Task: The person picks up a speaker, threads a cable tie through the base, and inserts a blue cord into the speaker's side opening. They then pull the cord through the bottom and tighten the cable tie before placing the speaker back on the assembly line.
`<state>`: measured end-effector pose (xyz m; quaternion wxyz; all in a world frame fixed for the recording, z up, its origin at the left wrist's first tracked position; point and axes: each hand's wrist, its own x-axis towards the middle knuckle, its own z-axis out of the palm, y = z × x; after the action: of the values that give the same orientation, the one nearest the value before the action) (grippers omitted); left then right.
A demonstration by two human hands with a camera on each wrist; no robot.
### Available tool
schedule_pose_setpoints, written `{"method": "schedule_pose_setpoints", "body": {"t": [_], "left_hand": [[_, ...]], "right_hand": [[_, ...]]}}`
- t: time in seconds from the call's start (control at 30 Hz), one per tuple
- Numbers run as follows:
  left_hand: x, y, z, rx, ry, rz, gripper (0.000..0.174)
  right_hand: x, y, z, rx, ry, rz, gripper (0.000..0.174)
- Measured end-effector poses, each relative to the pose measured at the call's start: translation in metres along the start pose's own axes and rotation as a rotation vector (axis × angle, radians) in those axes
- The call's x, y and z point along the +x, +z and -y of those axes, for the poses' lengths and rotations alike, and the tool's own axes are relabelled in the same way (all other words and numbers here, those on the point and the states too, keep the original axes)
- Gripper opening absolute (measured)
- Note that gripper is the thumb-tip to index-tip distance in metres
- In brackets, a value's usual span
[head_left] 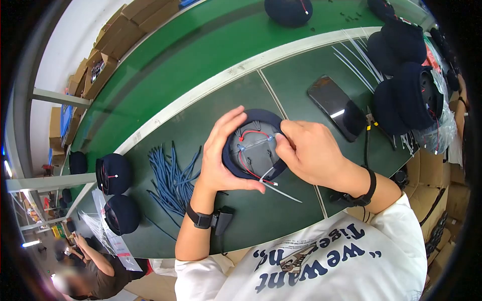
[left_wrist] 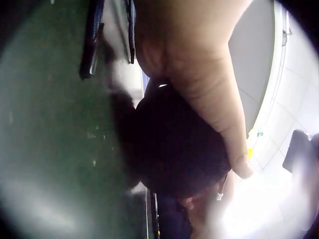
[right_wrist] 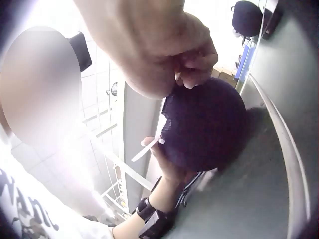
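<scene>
A round dark-blue padded piece point(head_left: 231, 161) with a grey inner shell point(head_left: 257, 150) faces up in the head view. Red wires, clear blobs and a white cable tie point(head_left: 283, 191) show in and over it. My left hand point(head_left: 221, 155) grips its left side, thumb along the near rim. At the right rim my right hand point(head_left: 314, 150) has its fingers curled, thumb and finger pinching the edge. The left wrist view shows the left hand point(left_wrist: 199, 74) around the dark piece point(left_wrist: 179, 144); in the right wrist view the right hand point(right_wrist: 164, 55) is on the piece point(right_wrist: 209, 124).
Blue cords point(head_left: 173, 180) lie left of the hands. A phone point(head_left: 337, 106), pliers point(head_left: 369, 125) and white cable ties point(head_left: 359, 62) are to the right. More dark round pieces point(head_left: 404, 95) stand at the right and left, with cardboard boxes point(head_left: 98, 75) far left. Another person point(head_left: 95, 268) is at lower left.
</scene>
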<state>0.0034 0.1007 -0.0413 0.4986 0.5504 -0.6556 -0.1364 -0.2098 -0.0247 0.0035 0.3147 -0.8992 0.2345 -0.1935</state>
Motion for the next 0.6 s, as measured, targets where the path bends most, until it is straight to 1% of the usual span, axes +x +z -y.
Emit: {"method": "schedule_pose_setpoints", "body": {"t": [0.03,0.07,0.17,0.27,0.37,0.4,0.43,0.5,0.57,0.6], "left_hand": [[0.000,-0.001,-0.002,0.060,0.001,0.036,0.131],[-0.001,0.002,-0.004,0.078,-0.019,0.008,0.127],[0.002,0.006,-0.009,0.050,-0.023,0.000,0.120],[0.002,0.008,-0.010,0.057,-0.019,-0.009,0.121],[-0.001,0.005,-0.006,-0.115,-0.037,-0.010,0.103],[-0.002,0.006,-0.004,-0.138,-0.056,-0.022,0.092],[-0.004,0.007,-0.003,-0.159,-0.078,-0.034,0.082],[-0.006,0.009,-0.005,-0.184,-0.131,-0.058,0.066],[-0.005,0.013,-0.012,-0.184,-0.181,-0.086,0.054],[-0.004,0.015,-0.015,-0.184,-0.208,-0.104,0.051]], "right_hand": [[0.001,0.002,0.000,-0.027,-0.016,-0.016,0.027],[0.002,-0.002,0.001,-0.036,-0.055,0.015,0.018],[0.003,-0.007,0.008,-0.169,-0.144,0.081,0.016],[0.006,-0.010,0.002,-0.163,-0.249,0.105,0.016],[0.005,-0.002,-0.029,0.318,-0.191,0.043,0.019],[0.007,0.000,-0.030,0.684,0.013,0.056,0.021],[0.008,-0.008,-0.031,0.834,0.156,0.180,0.019],[0.010,-0.010,-0.028,0.602,0.052,0.159,0.020],[0.007,-0.002,-0.017,0.422,0.054,0.055,0.020],[0.005,0.002,-0.011,0.335,0.055,0.003,0.020]]}}
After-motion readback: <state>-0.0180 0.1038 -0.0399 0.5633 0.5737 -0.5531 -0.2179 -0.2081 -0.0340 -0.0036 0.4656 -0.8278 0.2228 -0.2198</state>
